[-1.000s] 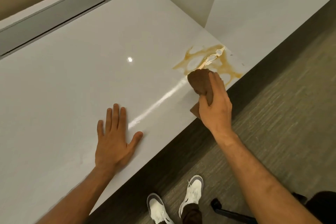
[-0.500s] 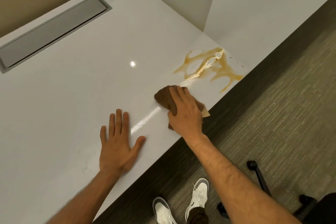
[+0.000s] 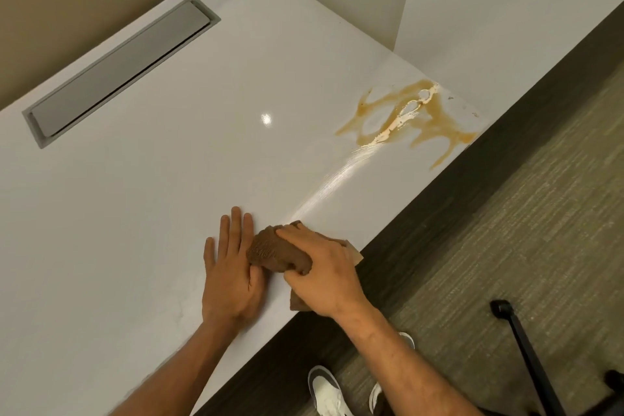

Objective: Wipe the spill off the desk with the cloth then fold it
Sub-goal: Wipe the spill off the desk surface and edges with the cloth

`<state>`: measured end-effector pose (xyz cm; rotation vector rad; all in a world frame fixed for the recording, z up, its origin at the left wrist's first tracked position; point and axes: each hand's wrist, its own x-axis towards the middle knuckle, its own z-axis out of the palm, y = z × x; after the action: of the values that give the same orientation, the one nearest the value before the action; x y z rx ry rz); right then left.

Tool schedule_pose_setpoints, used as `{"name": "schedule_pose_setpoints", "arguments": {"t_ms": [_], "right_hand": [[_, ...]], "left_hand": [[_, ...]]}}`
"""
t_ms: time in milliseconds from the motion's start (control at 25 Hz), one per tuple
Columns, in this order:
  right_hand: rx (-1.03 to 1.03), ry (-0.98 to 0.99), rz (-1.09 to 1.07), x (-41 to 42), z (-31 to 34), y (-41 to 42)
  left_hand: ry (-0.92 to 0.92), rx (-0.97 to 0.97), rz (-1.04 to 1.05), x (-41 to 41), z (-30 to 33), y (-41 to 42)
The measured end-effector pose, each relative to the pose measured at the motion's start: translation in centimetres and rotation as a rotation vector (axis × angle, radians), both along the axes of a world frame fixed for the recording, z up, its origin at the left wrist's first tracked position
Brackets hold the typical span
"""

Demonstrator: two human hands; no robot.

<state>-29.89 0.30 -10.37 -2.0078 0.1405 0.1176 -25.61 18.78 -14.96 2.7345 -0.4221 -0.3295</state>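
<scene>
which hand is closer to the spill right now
Right. The right hand, pressing the cloth, sits on the spill's side; the left hand lies flat beyond it, farther off.

The scene is seen from a single head-worn camera, aimed forward and steeply down. The bench point(image 3: 169, 199) is viewed from close above (its edge running diagonally), with the floor point(image 3: 506, 263) and shoes point(image 3: 329, 392) caught below.
</scene>
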Motion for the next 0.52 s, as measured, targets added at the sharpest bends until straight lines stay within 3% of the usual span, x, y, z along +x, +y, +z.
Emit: {"name": "schedule_pose_setpoints", "arguments": {"t_ms": [120, 200, 320, 440, 520], "right_hand": [[0.467, 0.116, -0.338, 2.3, 3.1, -4.8], [0.448, -0.013, -0.539, 4.9, 4.5, -8.3], [0.1, -0.106, -0.622, 8.6, 2.6, -11.4], [-0.523, -0.035, -0.449, 9.7, -2.9, -11.2], [-0.619, -0.019, -0.434, 10.8, -4.4, -11.2]], "left_hand": [[-0.029, 0.05, -0.019, 0.1, -0.1, -0.1], [-0.038, 0.073, -0.025, 0.1, -0.2, 0.0], [-0.032, 0.092, -0.026, 0.1, -0.2, 0.0], [-0.015, 0.12, -0.012, 0.2, 0.0, -0.2], [-0.016, 0.142, -0.011, 0.3, 0.1, -0.4]]}}
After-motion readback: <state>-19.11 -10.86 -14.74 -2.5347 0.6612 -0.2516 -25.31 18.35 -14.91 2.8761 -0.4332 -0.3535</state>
